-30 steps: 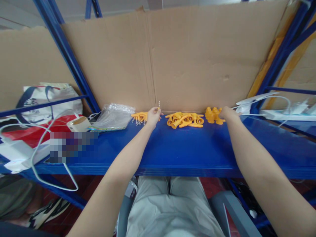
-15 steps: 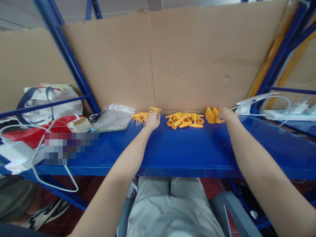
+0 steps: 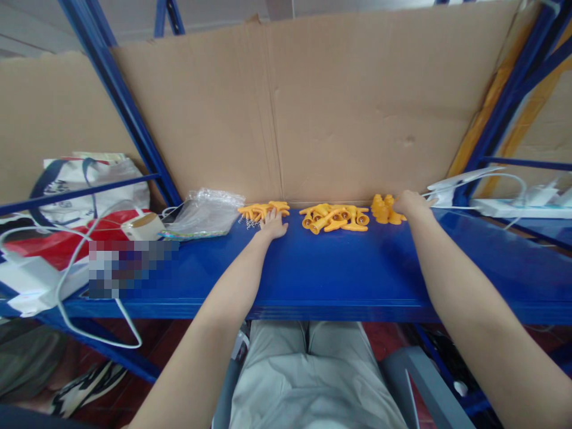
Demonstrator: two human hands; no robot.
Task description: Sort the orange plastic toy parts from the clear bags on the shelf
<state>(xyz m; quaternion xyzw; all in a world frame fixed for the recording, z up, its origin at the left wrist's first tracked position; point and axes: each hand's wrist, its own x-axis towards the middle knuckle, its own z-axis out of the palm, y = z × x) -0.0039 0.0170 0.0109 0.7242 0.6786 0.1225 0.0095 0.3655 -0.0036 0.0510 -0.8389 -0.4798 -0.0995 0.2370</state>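
Note:
My left hand (image 3: 273,226) lies with its fingers spread at the near right side of a pile of orange-yellow plastic pieces with small metal chains (image 3: 254,211). The fingertips touch or nearly touch the pieces, and nothing shows in the palm. My right hand (image 3: 409,204) is at the right side of a cluster of orange-yellow figure-like pieces (image 3: 383,210). Its fingers are bent down and mostly hidden, so I cannot tell whether they grip one. Between the hands lies a heap of orange-yellow hollow parts with round open ends (image 3: 335,217).
Clear plastic bags (image 3: 208,213) lie left of the chained pieces on the blue shelf (image 3: 339,268). A cardboard panel (image 3: 357,107) stands behind. White cables and a charger (image 3: 29,277) are at left, beside a red bag (image 3: 58,244). A power strip (image 3: 504,207) is at right.
My left hand has let go of an orange-yellow piece, which now lies on the chained pile. The hand has dropped slightly nearer with fingers spread. My right hand has shifted slightly.

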